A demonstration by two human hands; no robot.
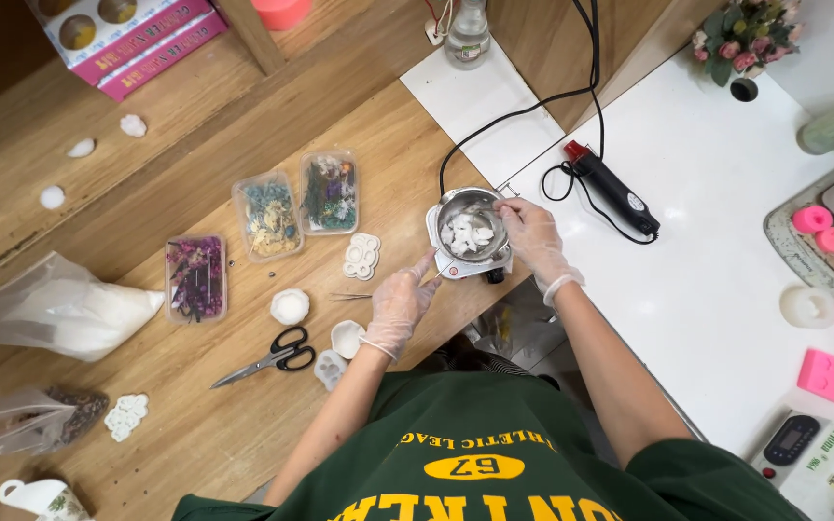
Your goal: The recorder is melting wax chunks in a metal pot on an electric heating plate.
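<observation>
Metal pot (472, 230) stirred by pinching right hand (531, 236); left hand (401, 304) open beside clear rectangular flower boxes (267, 215)

pot (472, 232): shiny metal | table (243, 425): matt wood | gloves (400, 304): thin plastic

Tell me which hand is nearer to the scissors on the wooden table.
Left. The left hand is just up and right of the scissors, beside the small metal pot. The right hand is farther off, at the pot's right rim.
</observation>
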